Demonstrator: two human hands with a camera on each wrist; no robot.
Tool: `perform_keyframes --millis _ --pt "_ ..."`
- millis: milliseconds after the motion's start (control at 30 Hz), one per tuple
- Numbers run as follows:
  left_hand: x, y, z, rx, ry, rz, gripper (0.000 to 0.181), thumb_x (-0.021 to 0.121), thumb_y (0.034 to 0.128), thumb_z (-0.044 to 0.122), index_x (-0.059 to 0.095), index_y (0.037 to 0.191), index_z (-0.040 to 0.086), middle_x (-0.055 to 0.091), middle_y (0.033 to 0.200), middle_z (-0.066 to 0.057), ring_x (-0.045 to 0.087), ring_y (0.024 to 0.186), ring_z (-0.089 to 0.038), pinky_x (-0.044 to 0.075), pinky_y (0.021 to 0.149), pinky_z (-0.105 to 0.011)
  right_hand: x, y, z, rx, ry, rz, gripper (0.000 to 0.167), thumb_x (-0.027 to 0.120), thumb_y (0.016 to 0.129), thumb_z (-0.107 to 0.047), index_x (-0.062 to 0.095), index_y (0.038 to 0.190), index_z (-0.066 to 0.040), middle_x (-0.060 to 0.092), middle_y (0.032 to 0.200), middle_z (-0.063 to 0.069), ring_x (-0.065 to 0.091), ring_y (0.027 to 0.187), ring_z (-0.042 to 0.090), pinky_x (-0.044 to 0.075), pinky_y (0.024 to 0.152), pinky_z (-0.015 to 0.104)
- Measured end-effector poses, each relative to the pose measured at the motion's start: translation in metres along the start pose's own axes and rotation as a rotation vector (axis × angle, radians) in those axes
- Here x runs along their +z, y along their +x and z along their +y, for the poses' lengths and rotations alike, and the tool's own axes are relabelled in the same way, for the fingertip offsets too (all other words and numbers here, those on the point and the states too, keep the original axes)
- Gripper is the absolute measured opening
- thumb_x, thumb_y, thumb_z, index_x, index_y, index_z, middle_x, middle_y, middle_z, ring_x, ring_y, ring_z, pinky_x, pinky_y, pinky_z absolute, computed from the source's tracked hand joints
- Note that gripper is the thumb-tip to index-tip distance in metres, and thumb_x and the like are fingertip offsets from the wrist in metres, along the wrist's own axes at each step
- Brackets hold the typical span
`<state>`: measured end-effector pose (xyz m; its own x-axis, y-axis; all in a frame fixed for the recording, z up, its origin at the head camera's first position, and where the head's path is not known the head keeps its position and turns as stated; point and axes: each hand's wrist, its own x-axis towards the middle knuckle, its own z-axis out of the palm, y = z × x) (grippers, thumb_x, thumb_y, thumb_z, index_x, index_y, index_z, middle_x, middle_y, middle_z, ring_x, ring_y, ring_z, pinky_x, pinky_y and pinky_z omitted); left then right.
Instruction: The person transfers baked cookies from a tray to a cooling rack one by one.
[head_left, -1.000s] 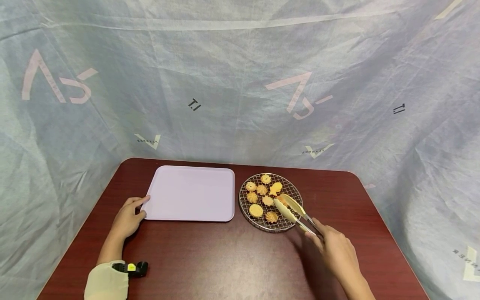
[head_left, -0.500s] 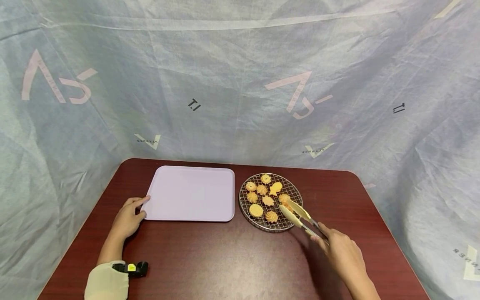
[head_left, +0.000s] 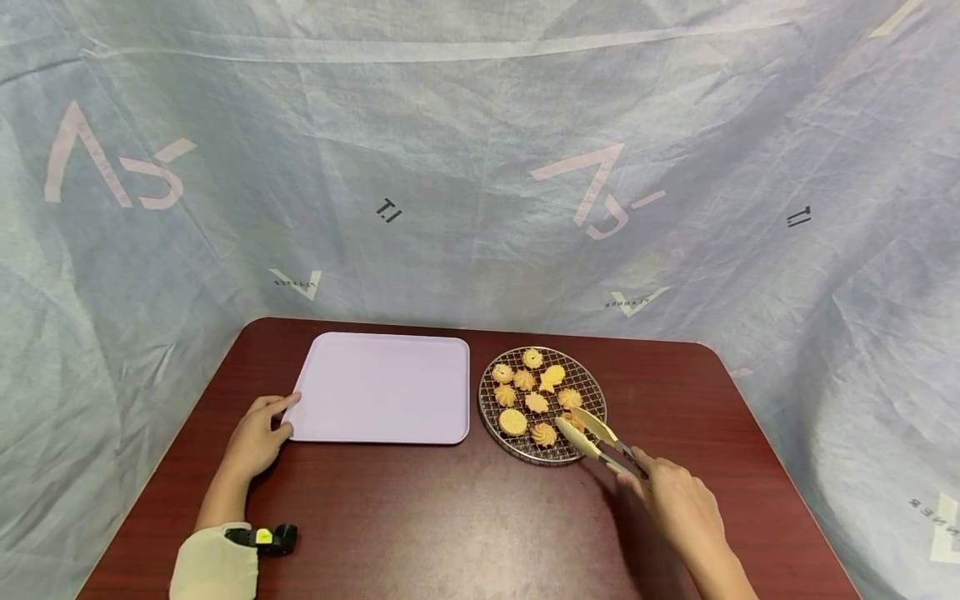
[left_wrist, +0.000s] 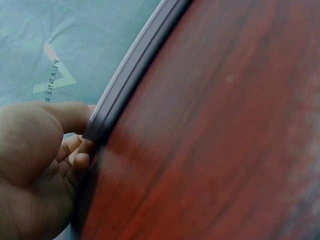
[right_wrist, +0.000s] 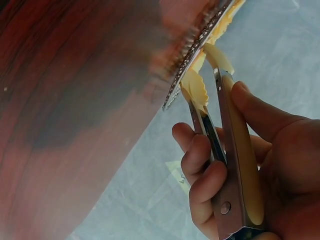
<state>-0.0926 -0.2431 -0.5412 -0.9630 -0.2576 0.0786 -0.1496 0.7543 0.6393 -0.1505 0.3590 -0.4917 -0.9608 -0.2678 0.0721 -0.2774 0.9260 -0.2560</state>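
Observation:
My left hand (head_left: 258, 435) holds the left edge of a pale lilac tray (head_left: 382, 387) near its front left corner. In the left wrist view, the thumb and fingers meet the tray's rim (left_wrist: 125, 75). My right hand (head_left: 681, 500) grips metal tongs (right_wrist: 232, 170) with cream scalloped tips, the fingers curled round both arms. Those tips are spread about a browned cookie (head_left: 572, 418) at the right front of a round wire rack (head_left: 487, 421); whether they touch it I cannot tell. Several other cookies lie on the rack, including a fish-shaped one (head_left: 552, 378) and a round one (head_left: 513, 422).
The dark red wooden table (head_left: 420, 517) carries the tray on the left and the rack to the right of it, with a narrow gap between. A grey printed cloth (head_left: 480, 167) hangs behind and along both sides of the table.
My right hand has drawn the tongs slightly right and nearer, uncovering a cookie at the rack's right. The tips now stand about the browned cookie. My left hand and the tray have not moved.

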Motion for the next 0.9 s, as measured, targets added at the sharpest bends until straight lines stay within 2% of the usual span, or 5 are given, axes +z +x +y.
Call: perform_keyframes --millis 533,700,900 --pt "0.0007 0.0037 -0.0015 -0.004 0.001 -0.007 0.055 0.055 0.0951 -0.002 0.050 0.150 -0.002 0.043 0.141 -0.032 0.048 0.124 -0.049 0.039 0.098 -0.066 0.0008 -0.0017 0.0002 -0.012 0.007 0.045 0.053 0.077 0.092 -0.036 0.068 0.136 -0.006 0.073 0.103 0.015 0.069 0.083 0.044 0.050 0.061 0.057" --pt "0.0013 0.0034 -0.0019 0.002 0.005 0.000 0.055 0.055 0.0943 -0.002 0.050 0.149 -0.003 0.044 0.140 -0.032 0.049 0.123 -0.049 0.039 0.098 -0.066 0.0014 -0.0020 0.0021 -0.024 0.053 0.099 0.052 0.077 0.092 -0.032 0.067 0.134 -0.002 0.073 0.099 0.019 0.069 0.086 0.046 0.051 0.067 0.061" --pt "0.0014 0.0031 -0.0018 0.003 0.001 0.002 0.055 0.055 0.0938 -0.002 0.051 0.149 -0.003 0.045 0.139 -0.032 0.048 0.124 -0.049 0.039 0.099 -0.066 0.0023 0.0001 0.0048 -0.052 0.078 0.154 0.052 0.077 0.092 -0.027 0.064 0.132 0.005 0.069 0.089 0.020 0.068 0.079 0.046 0.050 0.067 0.061"
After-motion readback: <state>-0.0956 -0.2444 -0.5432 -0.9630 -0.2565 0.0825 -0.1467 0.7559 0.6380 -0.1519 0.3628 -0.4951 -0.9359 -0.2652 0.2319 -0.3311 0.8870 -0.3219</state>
